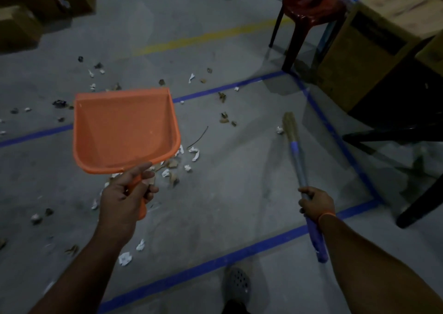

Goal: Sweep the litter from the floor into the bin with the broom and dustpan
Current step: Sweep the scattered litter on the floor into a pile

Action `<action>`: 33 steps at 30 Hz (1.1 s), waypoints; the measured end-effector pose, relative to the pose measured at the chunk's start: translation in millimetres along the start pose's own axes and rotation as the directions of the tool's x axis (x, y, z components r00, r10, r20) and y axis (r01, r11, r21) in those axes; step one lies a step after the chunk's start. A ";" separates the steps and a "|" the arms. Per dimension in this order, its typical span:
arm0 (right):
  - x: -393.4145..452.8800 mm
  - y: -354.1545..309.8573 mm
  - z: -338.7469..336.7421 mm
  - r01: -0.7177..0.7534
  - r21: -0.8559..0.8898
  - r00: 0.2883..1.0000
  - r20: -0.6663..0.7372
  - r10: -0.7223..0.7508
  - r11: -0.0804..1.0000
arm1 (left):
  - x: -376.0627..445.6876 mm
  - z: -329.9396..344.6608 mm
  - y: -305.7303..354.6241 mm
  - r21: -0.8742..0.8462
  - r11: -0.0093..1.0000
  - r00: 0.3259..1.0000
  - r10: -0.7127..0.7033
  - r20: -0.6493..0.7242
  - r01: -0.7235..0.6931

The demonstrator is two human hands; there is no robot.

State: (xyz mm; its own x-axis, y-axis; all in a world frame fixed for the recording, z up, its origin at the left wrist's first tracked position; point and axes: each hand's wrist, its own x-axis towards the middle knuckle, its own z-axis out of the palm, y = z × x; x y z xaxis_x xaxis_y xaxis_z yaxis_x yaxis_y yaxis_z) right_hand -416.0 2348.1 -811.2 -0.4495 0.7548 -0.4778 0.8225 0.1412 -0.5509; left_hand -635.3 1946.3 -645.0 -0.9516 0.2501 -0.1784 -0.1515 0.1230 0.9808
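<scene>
My left hand (127,193) grips the handle of an orange dustpan (124,129), held up above the floor with its pan empty. My right hand (316,203) grips the grey and purple handle of a small broom (296,150), whose straw head points away towards the floor. Litter (194,153), white paper scraps and brown bits, lies scattered over the grey floor around and under the dustpan. No bin is in view.
Blue tape lines (215,261) mark the floor. A red plastic chair (309,9) and cardboard boxes (369,49) stand at the back right, a dark table leg (419,203) at the right, more boxes (21,21) at the back left. My shoe (236,282) is below.
</scene>
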 end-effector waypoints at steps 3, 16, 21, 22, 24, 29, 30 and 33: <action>28.2 -1.8 -8.1 -0.042 -0.035 0.998 0.036 0.043 0.999 | 14.1 12.7 4.9 0.005 1.000 1.000 0.008 -0.014 -0.008; 22.9 -95.4 115.0 0.547 -0.381 0.762 0.596 -0.255 0.745 | 44.4 0.3 -14.8 -0.003 0.999 0.996 -0.052 -0.069 0.052; -12.5 -126.5 157.0 0.625 -0.272 0.639 0.716 -0.279 0.732 | 61.7 -11.4 1.5 0.006 0.999 0.993 -0.047 -0.105 0.048; -14.8 -129.3 155.8 0.614 -0.255 0.638 0.717 -0.280 0.747 | 67.8 -14.6 5.7 0.001 0.999 0.993 -0.042 -0.109 0.042; -14.3 -135.2 145.6 0.603 -0.239 0.643 0.710 -0.287 0.761 | 81.0 -21.5 12.6 -0.019 0.999 0.993 -0.035 -0.115 0.033; 16.8 -157.3 101.3 0.557 -0.254 0.734 0.596 -0.325 0.791 | 116.6 -29.4 26.1 -0.035 0.999 0.990 -0.010 -0.144 0.005; 26.9 -160.9 91.8 0.539 -0.265 0.758 0.568 -0.322 0.800 | 123.5 -28.7 28.1 -0.028 1.000 0.990 -0.005 -0.139 0.002; 62.1 -169.0 66.7 0.468 -0.280 0.825 0.479 -0.301 0.838 | 144.2 -21.8 32.8 -0.020 1.000 0.991 -0.001 -0.136 -0.001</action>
State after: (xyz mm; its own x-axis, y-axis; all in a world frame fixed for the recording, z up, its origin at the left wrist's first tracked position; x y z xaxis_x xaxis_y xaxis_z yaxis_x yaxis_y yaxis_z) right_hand -606.1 2328.4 -793.4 -0.7848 0.2735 -0.5561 0.5767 0.6507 -0.4940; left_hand -783.3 1965.5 -636.8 -0.9789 0.1172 -0.1675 -0.1556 0.1037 0.9824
